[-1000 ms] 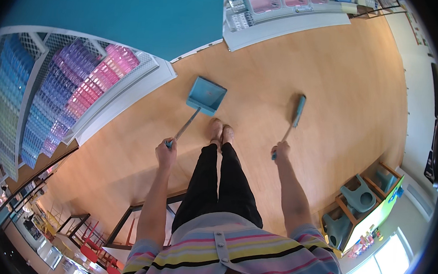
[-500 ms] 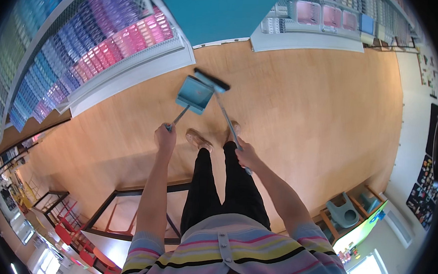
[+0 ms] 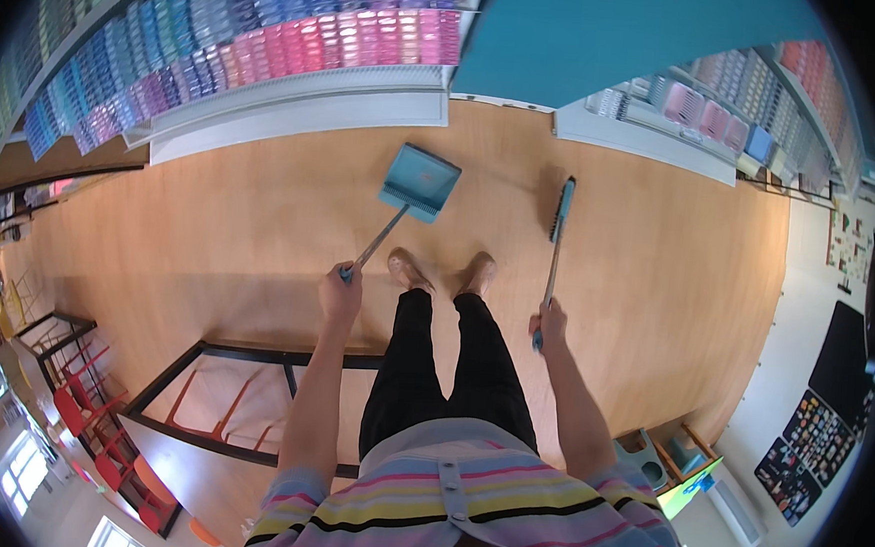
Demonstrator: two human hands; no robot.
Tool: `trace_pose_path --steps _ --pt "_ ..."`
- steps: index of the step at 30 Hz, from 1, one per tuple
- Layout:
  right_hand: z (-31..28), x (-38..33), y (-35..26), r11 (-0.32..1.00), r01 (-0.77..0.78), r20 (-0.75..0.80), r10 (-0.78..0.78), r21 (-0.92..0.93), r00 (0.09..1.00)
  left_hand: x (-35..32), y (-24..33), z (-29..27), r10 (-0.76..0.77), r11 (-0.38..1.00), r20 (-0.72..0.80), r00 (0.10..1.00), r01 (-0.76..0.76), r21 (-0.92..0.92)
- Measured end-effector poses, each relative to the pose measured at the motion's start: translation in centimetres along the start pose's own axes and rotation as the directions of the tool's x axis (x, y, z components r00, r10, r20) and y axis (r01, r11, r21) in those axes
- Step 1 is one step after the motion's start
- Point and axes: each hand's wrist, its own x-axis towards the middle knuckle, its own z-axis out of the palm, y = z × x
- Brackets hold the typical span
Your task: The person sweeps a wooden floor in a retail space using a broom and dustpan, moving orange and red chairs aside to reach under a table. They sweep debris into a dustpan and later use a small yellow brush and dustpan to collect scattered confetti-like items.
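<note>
A long-handled teal dustpan (image 3: pixel 421 179) rests on or just over the wooden floor ahead of my feet. My left hand (image 3: pixel 340 292) is closed round the end of its handle. Over to the right is a broom (image 3: pixel 563 211) with a teal back and dark bristles, its narrow head pointing away from me. Its handle runs down into my right hand (image 3: pixel 550 328), which is wrapped around it near the grip. Dustpan and broom are well apart. Some small pale specks seem to lie in the pan, too tiny to name.
Ahead on the left, a white rack (image 3: pixel 298 97) holds rows of colourful packets. A teal panel (image 3: pixel 612 44) stands beside it, with another shelf of pink bins (image 3: pixel 703 111) to the right. A black-framed table (image 3: pixel 242 352) is by my left leg, red chairs (image 3: pixel 111 454) behind it.
The broom has swung right, away from the dustpan, and its head has turned to point forward. My right hand moved right with it. The view has turned somewhat; the dustpan stays in my left hand.
</note>
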Motion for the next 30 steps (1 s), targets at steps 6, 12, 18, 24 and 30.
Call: trace_pose_path --steps 6,12,18,24,30 --pt "12.6 -0.6 0.3 0.990 -0.109 0.090 0.117 -0.088 0.989 -6.6 -6.7 -4.7 -0.142 0.944 -0.159 0.977 0.085 -0.317" --pt "28.8 -7.7 2.4 0.972 -0.054 0.370 0.138 -0.231 0.919 -14.5 -9.5 -8.0 -0.390 0.803 -0.287 0.875 0.170 -0.572" --pt "36.9 -7.5 1.2 0.861 0.138 0.567 0.194 -0.489 0.800 -18.5 -10.9 -10.0 -0.612 0.654 -0.373 0.698 0.182 -0.734" --pt "26.4 -6.0 -4.0 0.900 0.062 0.669 0.272 -0.431 0.692 -21.5 -11.4 -14.4 -0.726 0.590 -0.436 0.532 0.157 -0.792" --pt "16.4 -13.2 -3.5 0.933 -0.258 0.352 0.336 -0.252 0.874 -24.5 -14.9 -17.2 -0.766 0.549 -0.470 0.439 0.065 -0.833"
